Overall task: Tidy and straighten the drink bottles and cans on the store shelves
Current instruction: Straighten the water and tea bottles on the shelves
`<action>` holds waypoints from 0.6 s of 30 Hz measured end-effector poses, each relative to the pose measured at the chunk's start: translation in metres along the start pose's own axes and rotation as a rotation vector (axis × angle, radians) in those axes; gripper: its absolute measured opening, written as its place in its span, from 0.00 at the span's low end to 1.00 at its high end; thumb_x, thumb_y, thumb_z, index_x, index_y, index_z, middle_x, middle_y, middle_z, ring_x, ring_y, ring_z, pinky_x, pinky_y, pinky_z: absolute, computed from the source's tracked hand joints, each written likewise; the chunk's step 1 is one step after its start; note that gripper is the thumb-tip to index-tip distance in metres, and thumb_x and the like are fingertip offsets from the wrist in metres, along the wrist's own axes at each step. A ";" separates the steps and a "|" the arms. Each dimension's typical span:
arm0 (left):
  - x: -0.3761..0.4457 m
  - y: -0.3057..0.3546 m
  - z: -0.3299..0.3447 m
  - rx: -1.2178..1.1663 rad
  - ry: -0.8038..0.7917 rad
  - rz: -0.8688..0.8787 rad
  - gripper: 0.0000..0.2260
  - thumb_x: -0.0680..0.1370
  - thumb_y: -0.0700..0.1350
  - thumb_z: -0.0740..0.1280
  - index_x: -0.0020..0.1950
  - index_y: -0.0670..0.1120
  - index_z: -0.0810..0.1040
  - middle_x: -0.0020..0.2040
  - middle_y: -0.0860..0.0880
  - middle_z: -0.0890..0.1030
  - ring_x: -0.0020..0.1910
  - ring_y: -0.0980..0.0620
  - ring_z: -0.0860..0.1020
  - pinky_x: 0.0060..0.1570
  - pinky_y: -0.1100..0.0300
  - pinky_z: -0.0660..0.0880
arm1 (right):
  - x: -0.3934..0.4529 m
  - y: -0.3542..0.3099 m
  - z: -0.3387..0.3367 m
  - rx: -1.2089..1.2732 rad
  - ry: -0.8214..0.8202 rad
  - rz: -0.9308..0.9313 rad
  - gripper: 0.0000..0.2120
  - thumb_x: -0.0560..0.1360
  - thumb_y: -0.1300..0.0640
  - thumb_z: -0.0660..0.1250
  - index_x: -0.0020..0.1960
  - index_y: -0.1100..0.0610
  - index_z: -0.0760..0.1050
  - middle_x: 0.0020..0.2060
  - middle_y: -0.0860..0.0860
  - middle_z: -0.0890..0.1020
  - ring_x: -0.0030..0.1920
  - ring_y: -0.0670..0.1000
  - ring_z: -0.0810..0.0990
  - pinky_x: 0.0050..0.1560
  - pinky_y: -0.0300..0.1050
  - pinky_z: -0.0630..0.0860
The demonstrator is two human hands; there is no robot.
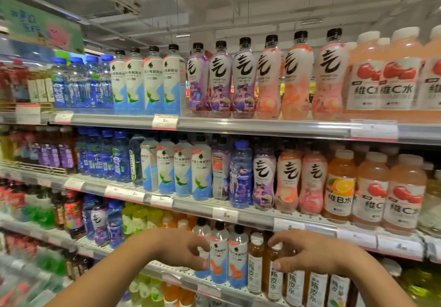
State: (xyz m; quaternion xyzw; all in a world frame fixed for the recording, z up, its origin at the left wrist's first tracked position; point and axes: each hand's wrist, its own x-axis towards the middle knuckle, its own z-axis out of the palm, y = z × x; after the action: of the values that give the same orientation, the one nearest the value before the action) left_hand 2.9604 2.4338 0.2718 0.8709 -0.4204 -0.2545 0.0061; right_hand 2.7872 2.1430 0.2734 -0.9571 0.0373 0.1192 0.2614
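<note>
Both of my hands reach to the third shelf from the top. My left hand point(183, 249) has its fingers around a black-capped bottle with a white and blue label point(201, 235), mostly hidden behind the hand. Two matching bottles with orange fruit on the label point(218, 256) stand upright just right of it. My right hand point(307, 253) curls its thumb and fingers around an amber tea bottle with a white cap and white label point(274, 275). Another amber tea bottle point(255, 263) stands between the two hands.
Above, two shelves point(262, 127) carry upright rows of blue, white, purple, pink and orange drink bottles behind price tags point(165, 121). More amber tea bottles point(317, 290) stand right of my right hand. Green and yellow bottles point(138, 218) fill the left of the third shelf.
</note>
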 end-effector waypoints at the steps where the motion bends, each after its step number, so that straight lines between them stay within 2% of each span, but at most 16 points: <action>1: -0.002 -0.010 0.001 0.002 0.004 0.000 0.32 0.74 0.72 0.61 0.75 0.62 0.66 0.68 0.59 0.77 0.64 0.55 0.76 0.68 0.51 0.71 | 0.006 -0.006 0.007 0.028 -0.001 -0.009 0.28 0.74 0.34 0.71 0.71 0.40 0.72 0.56 0.39 0.80 0.56 0.40 0.80 0.58 0.35 0.75; 7: -0.008 -0.062 -0.003 0.036 0.116 0.068 0.27 0.78 0.66 0.63 0.76 0.60 0.67 0.71 0.57 0.75 0.67 0.55 0.75 0.67 0.55 0.71 | 0.044 -0.041 0.041 0.039 -0.023 0.018 0.35 0.67 0.27 0.71 0.71 0.39 0.72 0.56 0.42 0.82 0.56 0.45 0.83 0.61 0.44 0.78; 9: -0.009 -0.076 -0.007 0.082 0.210 0.110 0.28 0.79 0.65 0.63 0.77 0.60 0.65 0.74 0.57 0.72 0.71 0.54 0.71 0.70 0.53 0.69 | 0.052 -0.060 0.044 0.023 -0.003 0.040 0.35 0.69 0.28 0.71 0.72 0.41 0.72 0.58 0.43 0.82 0.57 0.45 0.83 0.62 0.45 0.78; 11: -0.007 -0.087 -0.011 0.102 0.322 0.169 0.28 0.79 0.63 0.64 0.78 0.57 0.66 0.75 0.57 0.70 0.73 0.55 0.70 0.71 0.54 0.68 | 0.061 -0.080 0.043 0.002 0.014 0.059 0.30 0.74 0.33 0.70 0.72 0.43 0.71 0.57 0.43 0.81 0.56 0.45 0.83 0.61 0.45 0.79; 13: -0.001 -0.095 -0.015 0.084 0.426 0.230 0.25 0.79 0.60 0.65 0.75 0.57 0.69 0.71 0.57 0.74 0.68 0.55 0.73 0.68 0.55 0.71 | 0.069 -0.100 0.039 -0.013 0.045 0.084 0.28 0.76 0.35 0.70 0.72 0.43 0.72 0.57 0.44 0.81 0.54 0.45 0.83 0.59 0.47 0.80; 15: 0.010 -0.103 -0.017 0.069 0.518 0.274 0.23 0.78 0.60 0.65 0.73 0.58 0.70 0.68 0.56 0.76 0.64 0.56 0.74 0.65 0.54 0.74 | 0.077 -0.117 0.032 -0.030 0.074 0.113 0.29 0.73 0.32 0.69 0.70 0.42 0.72 0.58 0.44 0.81 0.54 0.46 0.84 0.61 0.51 0.80; 17: 0.028 -0.113 -0.014 0.081 0.595 0.264 0.27 0.78 0.60 0.65 0.76 0.58 0.66 0.74 0.55 0.70 0.71 0.53 0.69 0.70 0.52 0.70 | 0.084 -0.129 0.021 -0.056 0.093 0.137 0.31 0.72 0.29 0.69 0.71 0.43 0.72 0.57 0.44 0.82 0.54 0.47 0.85 0.61 0.52 0.81; 18: 0.038 -0.119 -0.011 0.089 0.620 0.242 0.30 0.78 0.60 0.65 0.78 0.58 0.63 0.78 0.54 0.65 0.75 0.50 0.65 0.74 0.50 0.66 | 0.086 -0.137 0.015 -0.066 0.112 0.154 0.31 0.74 0.31 0.69 0.72 0.45 0.71 0.57 0.44 0.82 0.54 0.45 0.85 0.61 0.49 0.80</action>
State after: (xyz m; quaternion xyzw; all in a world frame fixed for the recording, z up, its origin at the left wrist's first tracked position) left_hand 3.0716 2.4804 0.2380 0.8500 -0.5097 0.0436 0.1259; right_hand 2.8853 2.2676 0.3065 -0.9647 0.1212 0.0865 0.2172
